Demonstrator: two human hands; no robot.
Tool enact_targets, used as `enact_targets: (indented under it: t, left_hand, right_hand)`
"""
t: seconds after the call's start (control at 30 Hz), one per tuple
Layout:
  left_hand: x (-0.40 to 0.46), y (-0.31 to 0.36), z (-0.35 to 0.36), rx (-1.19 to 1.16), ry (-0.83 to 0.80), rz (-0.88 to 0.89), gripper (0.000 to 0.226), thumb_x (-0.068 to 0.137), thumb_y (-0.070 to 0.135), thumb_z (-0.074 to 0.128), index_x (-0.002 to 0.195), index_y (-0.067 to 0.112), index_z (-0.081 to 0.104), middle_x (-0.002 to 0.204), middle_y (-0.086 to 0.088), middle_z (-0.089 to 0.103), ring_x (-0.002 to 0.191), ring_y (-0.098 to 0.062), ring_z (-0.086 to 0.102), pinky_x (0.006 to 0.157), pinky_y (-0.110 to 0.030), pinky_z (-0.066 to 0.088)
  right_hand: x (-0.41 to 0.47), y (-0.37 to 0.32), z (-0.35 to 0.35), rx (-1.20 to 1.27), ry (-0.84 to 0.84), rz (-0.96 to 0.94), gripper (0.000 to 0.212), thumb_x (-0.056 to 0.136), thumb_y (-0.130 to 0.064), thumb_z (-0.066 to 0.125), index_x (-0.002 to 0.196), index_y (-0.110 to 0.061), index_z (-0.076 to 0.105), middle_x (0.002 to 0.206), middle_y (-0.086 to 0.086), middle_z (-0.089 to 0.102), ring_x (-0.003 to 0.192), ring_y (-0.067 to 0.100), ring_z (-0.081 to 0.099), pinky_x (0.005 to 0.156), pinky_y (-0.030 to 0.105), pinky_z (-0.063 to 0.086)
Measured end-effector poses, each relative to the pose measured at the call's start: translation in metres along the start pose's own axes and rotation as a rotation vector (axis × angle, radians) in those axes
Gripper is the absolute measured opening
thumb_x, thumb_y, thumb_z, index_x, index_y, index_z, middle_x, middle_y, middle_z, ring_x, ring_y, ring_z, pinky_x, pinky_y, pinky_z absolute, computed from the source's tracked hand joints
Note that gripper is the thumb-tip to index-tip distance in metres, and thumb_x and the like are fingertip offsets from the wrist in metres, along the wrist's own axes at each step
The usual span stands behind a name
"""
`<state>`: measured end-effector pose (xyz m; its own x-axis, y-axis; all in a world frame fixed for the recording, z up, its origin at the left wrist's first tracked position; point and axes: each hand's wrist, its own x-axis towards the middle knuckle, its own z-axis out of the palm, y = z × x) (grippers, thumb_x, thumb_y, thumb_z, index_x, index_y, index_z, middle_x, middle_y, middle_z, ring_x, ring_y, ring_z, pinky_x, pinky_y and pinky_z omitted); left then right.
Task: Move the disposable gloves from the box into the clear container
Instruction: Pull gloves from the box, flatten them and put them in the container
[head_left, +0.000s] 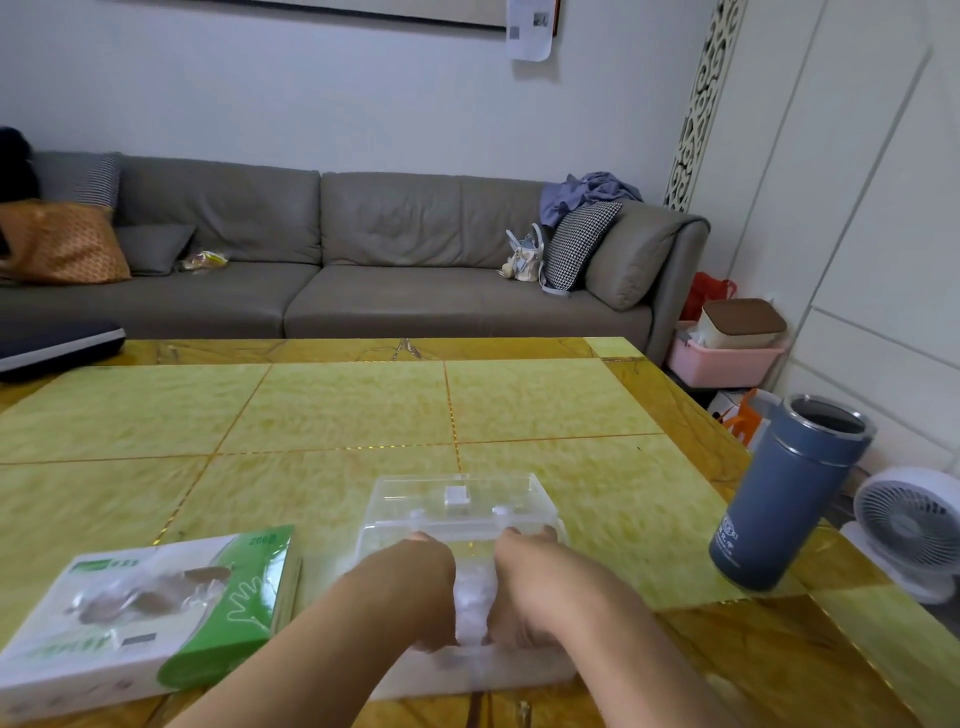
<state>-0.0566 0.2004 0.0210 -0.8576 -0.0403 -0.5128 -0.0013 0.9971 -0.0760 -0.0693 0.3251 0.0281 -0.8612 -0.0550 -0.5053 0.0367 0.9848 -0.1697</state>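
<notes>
One head-worn camera looks forward and down, close over the fingers (524, 535), across the desk (363, 405) toward the sofa (363, 249) beyond the fingers.

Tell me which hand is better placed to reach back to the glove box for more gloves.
The left hand, probably. The glove box lies on the table just to its left, while the right hand would have to cross over. Both hands are now down in the clear container, pressing gloves.

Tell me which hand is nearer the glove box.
Left. The left hand is in the clear container, just right of the glove box. The right hand is in the container too, beyond the left hand, farther from the box.
</notes>
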Motion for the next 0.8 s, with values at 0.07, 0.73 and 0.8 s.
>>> enact_targets:
  t: [0.07,0.73,0.8]
  left_hand:
    - [-0.002,0.001,-0.004,0.048,0.037,0.020,0.055,0.094,0.020,0.070,0.138,-0.001,0.045,0.101,-0.008,0.059,0.116,-0.026,0.066,0.090,-0.032,0.052]
    - [-0.040,-0.038,-0.009,-0.265,0.236,0.099,0.026,0.104,0.038,0.046,0.124,0.023,0.054,0.127,0.001,0.062,0.110,-0.021,0.064,0.084,-0.031,0.049]
    - [-0.055,-0.051,-0.011,-0.428,0.372,0.137,0.022,0.103,0.038,0.047,0.119,0.029,0.059,0.117,0.007,0.065,0.095,-0.016,0.067,0.083,-0.035,0.057]
  right_hand:
    - [0.000,-0.001,0.000,0.056,-0.019,0.008,0.095,0.089,-0.019,0.073,0.161,-0.004,0.013,0.165,0.022,0.009,0.123,0.036,0.060,0.092,0.040,0.055]
    - [-0.026,-0.020,0.003,-0.053,0.238,-0.183,0.012,0.095,-0.019,0.046,0.104,-0.020,0.055,0.117,0.000,0.056,0.100,0.024,0.063,0.084,0.035,0.052]
    - [-0.032,-0.023,0.000,-0.103,0.325,-0.184,0.016,0.096,-0.020,0.043,0.105,-0.021,0.057,0.111,-0.002,0.061,0.099,0.025,0.065,0.081,0.036,0.053]
